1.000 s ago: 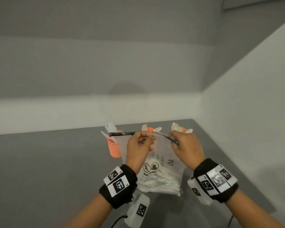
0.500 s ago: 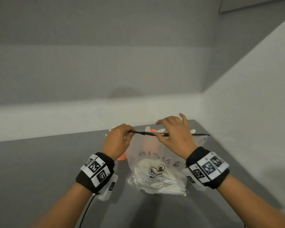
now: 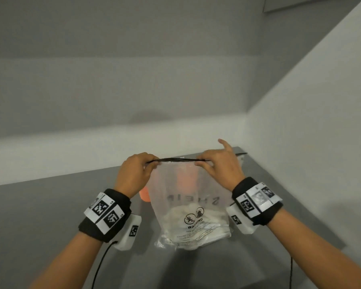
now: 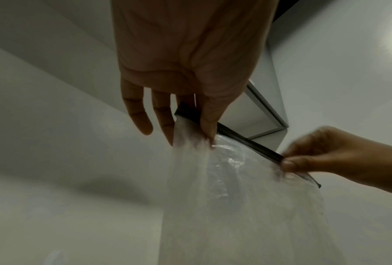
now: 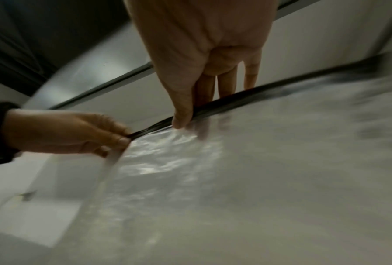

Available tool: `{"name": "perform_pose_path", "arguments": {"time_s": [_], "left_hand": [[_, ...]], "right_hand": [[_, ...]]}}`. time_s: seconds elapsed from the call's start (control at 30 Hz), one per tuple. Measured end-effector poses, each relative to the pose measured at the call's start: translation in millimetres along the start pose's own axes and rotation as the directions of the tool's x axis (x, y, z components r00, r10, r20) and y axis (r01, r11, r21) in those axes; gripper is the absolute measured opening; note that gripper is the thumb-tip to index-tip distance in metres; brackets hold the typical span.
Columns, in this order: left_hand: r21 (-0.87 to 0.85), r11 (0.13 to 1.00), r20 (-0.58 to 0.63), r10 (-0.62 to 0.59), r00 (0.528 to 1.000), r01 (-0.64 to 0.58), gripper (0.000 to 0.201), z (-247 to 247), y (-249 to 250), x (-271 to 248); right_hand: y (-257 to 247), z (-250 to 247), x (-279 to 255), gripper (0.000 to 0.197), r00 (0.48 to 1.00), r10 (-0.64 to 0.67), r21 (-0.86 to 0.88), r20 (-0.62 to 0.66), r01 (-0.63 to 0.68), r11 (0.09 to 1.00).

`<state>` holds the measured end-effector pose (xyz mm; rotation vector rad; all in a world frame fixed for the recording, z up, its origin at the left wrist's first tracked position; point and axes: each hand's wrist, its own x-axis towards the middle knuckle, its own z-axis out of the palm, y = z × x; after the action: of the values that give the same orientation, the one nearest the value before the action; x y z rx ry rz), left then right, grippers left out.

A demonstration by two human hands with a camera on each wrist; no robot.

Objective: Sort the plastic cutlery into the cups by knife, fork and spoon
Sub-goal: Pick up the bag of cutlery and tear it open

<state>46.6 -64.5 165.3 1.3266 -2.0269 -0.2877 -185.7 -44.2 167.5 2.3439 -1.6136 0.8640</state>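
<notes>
A frosted plastic zip bag (image 3: 188, 205) stands on the grey table (image 3: 40, 215), with white plastic cutlery (image 3: 196, 224) heaped in its bottom. My left hand (image 3: 146, 165) pinches the left end of the bag's black zip strip (image 3: 175, 160). My right hand (image 3: 204, 163) pinches the strip further right, its little finger raised. In the left wrist view the left hand (image 4: 204, 132) holds the bag (image 4: 235, 197) at the strip. The right hand (image 5: 185, 114) in the right wrist view does the same on the bag (image 5: 213, 179). Orange cups (image 3: 144, 196) show behind and through the bag, mostly hidden.
The table sits in a corner, with a grey wall (image 3: 113, 80) behind it and a white wall (image 3: 311, 122) close on the right. Black cables (image 3: 100, 265) hang from both wristbands over the near table.
My left hand slid left to the strip's end. My right hand moved toward the middle of the strip, then back right. The bag rose and now covers the cups.
</notes>
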Motion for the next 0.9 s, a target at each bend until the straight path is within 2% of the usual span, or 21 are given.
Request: {"name": "perform_pose_path", "arguments": {"time_s": [0.17,0.3,0.37,0.43,0.5,0.6,0.7,0.77,0.9], "left_hand": [[-0.036,0.996,0.049,-0.079,0.996,0.08,0.018,-6,-19,6],[-0.017,0.994,0.111,-0.105,0.988,0.107,0.019,-5,-18,11],[0.008,0.994,0.159,-0.112,0.981,0.112,0.022,-5,-13,12],[0.027,0.993,0.185,-0.116,0.976,0.113,0.036,-5,-5,12],[0.073,0.994,0.158,-0.093,0.983,0.082,0.04,0,0,14],[0.174,0.984,0.141,-0.065,0.988,0.04,0.031,8,3,18],[0.192,0.981,0.143,-0.065,0.988,0.037,0.022,10,5,22],[0.183,0.983,0.145,-0.057,0.988,0.03,0.019,9,9,23],[0.133,0.991,0.209,-0.028,0.977,0.0,0.024,10,17,22]], "right_hand": [[56,-35,-18,0.022,0.979,0.202,-0.033,-0.028,-0.203,0.979],[68,-45,-23,0.018,0.941,0.337,0.04,-0.006,-0.337,0.941],[67,-43,-22,0.011,0.92,0.392,0.177,0.024,-0.39,0.904],[64,-39,-20,0.008,0.895,0.441,0.35,0.068,-0.435,0.83],[62,-36,-18,0.016,0.881,0.467,0.435,0.083,-0.453,0.778],[57,-33,-14,0.024,0.87,0.488,0.486,0.066,-0.455,0.746],[50,-33,-13,0.011,0.862,0.504,0.567,0.054,-0.442,0.695],[50,-30,-13,0.004,0.861,0.506,0.556,0.048,-0.444,0.703],[49,-26,-12,0.009,0.853,0.521,0.491,0.022,-0.463,0.738]]}}
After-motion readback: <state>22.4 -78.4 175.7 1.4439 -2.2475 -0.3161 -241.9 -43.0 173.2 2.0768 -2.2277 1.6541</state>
